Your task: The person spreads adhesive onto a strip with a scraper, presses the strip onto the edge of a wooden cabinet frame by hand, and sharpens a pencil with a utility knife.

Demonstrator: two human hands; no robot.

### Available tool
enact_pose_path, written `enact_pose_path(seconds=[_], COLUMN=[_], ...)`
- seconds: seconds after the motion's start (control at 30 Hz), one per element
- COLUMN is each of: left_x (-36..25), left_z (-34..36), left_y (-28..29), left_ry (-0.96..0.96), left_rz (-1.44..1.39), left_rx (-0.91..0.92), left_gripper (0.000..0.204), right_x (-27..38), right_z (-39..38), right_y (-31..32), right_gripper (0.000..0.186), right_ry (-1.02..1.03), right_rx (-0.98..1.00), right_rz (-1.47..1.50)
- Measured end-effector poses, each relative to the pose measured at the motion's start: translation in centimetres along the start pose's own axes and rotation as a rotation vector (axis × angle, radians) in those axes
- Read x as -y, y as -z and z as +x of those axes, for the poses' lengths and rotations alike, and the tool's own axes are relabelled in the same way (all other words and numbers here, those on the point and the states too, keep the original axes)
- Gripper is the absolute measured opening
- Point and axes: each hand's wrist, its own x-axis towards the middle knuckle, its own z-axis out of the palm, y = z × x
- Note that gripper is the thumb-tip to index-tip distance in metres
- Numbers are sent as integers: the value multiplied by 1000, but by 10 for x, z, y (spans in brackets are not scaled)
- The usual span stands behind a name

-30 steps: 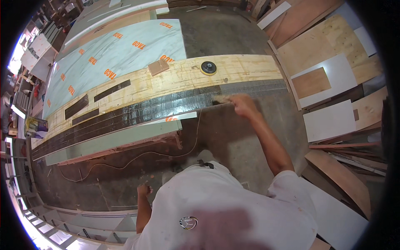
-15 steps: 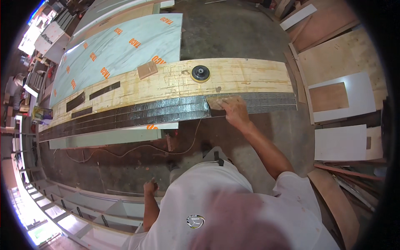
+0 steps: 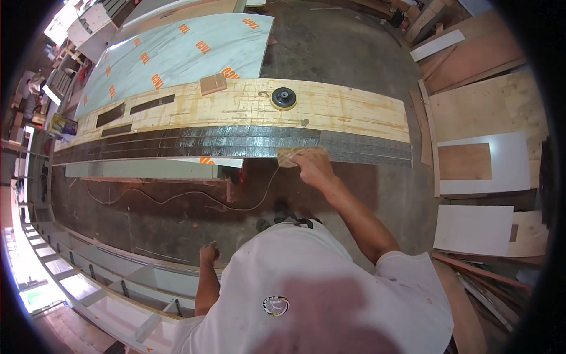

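My right hand (image 3: 315, 168) grips a tan, flat spreader (image 3: 288, 156), pressed on the near edge of a row of dark strips (image 3: 194, 141). Left of the hand the strips look wet and glossy; to its right they are matt grey. They lie along the near side of a long pale plywood board (image 3: 354, 109). Beyond the hand, a round black sanding pad (image 3: 283, 98) rests on the board. My left hand (image 3: 209, 252) hangs low at my side, well away from the board, with its fingers curled and nothing visible in them.
A small wooden block (image 3: 213, 84) and several short dark strips lie on the plywood. Behind is a marble-patterned sheet (image 3: 177, 56). A can (image 3: 63, 125) stands at the board's left end. A cable (image 3: 177, 200) crosses the floor. White and wooden panels (image 3: 474, 230) lie right.
My right hand has drawn the spreader left and nearer to me, onto the strips' near edge. The glossy area on the strips now reaches further right. My left hand still hangs low.
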Motion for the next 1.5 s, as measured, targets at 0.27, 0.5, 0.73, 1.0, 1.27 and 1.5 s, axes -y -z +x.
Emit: enact_pose_path(seconds=[0.27,0.5,0.73,1.0,1.27,1.5], left_x=[53,47,12,19,26,11], left_z=[8,4,-14,-18,-18,-25], left_y=[3,12,15,18,19,6], left_ry=[-238,-434,-49,-93,-241,48], left_rz=[232,486,141,210,286,92], left_rx=[108,206,25,48,85,18], left_gripper=[23,24,23,21,20,22], right_x=[4,-87,-79,-98,-111,-73], right_z=[-34,-31,-62,-38,-34,-78], right_y=[51,41,-1,28,12,24], right_gripper=[38,47,49,51,42,44], right_ry=[-98,-73,-25,-80,-131,-53], right_rx=[83,-262,-326,-377,-107,24], right_rz=[-17,-230,-295,-214,-86,-28])
